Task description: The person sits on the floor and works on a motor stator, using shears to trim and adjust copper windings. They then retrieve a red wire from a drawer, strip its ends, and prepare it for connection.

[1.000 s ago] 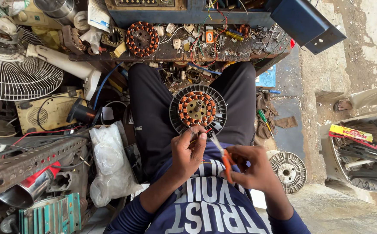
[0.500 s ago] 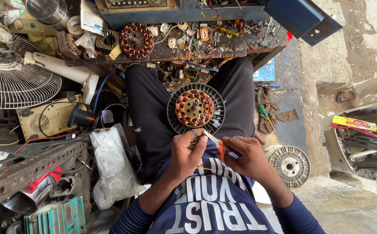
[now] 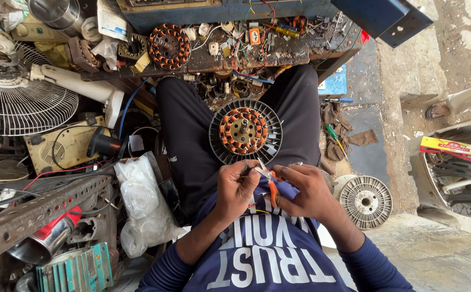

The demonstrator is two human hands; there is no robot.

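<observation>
Just at twelve o'clock of both hands, fan stator (image 3: 244,131) rests on lap; right hand (image 3: 307,190) grips orange-handled pliers (image 3: 268,183), left hand (image 3: 237,186) pinches wire.

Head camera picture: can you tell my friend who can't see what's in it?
A seated person's left hand and right hand work orange-handled pliers beside a round fan motor with copper coils on their lap. A cluttered workbench stands ahead.

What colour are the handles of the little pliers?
Orange. The pliers sit between the left hand and right hand, seen in the head view.
</observation>
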